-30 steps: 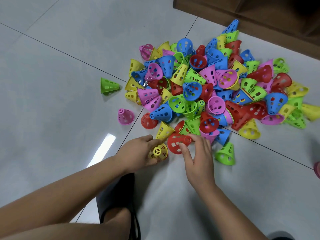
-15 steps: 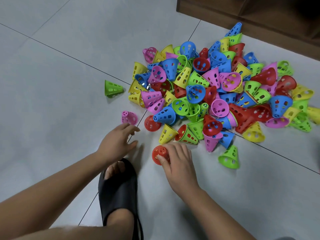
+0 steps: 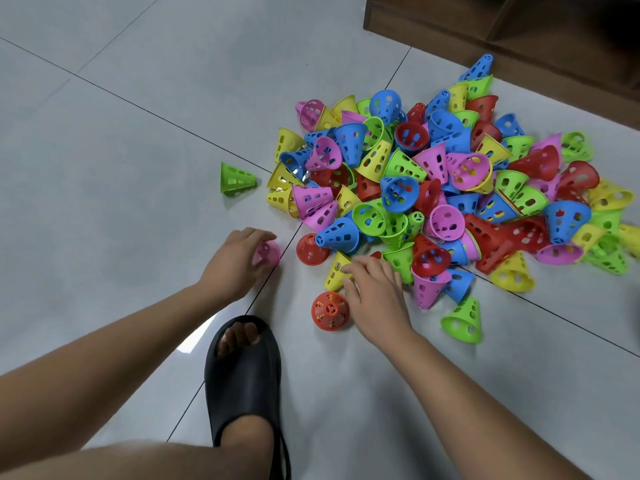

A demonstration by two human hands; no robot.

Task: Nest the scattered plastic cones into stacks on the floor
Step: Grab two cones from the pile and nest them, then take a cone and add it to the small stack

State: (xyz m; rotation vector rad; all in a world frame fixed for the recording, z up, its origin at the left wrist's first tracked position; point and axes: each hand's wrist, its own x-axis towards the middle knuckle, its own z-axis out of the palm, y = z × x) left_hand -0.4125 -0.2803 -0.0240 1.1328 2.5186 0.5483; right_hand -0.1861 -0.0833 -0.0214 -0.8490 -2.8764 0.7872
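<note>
1. Cones ahead of a black slipper (image 3: 242, 382), worn on a foot at the near edge between two bare forearms.
2. Just past the slipper's toe and to its right, a small stack (image 3: 330, 310): outer cone red, tip up, mouth down on the grey tiled floor (image 3: 138, 133), with yellow showing through its holes.
3. Right hand (image 3: 375, 299) just right of the stack, palm down, fingers relaxed and slightly spread, gripping nothing. Fingertips touching a yellow cone (image 3: 335, 271) at the near edge of the heap.
4. Left hand (image 3: 235, 263) across a tile seam from the right hand, down at floor level, fingers curled over a pink cone (image 3: 267, 252) and grasping it.
5. Beyond the gap between the hands, a single red cone (image 3: 309, 249) on the floor, apart from the stack and just beside a blue cone (image 3: 337, 235).
6. Right of the right hand, a lone green cone (image 3: 464, 320), mouth down, clear of the heap.
7. Farther on, the main pile (image 3: 433, 188): red, blue, green, yellow and pink perforated cones lying at all angles, a few partly nested.
8. Left of the pile and apart from it, a second green cone (image 3: 237, 178) on its side.
9. Farthest off, at top right, the base of dark wooden furniture (image 3: 502, 26).
</note>
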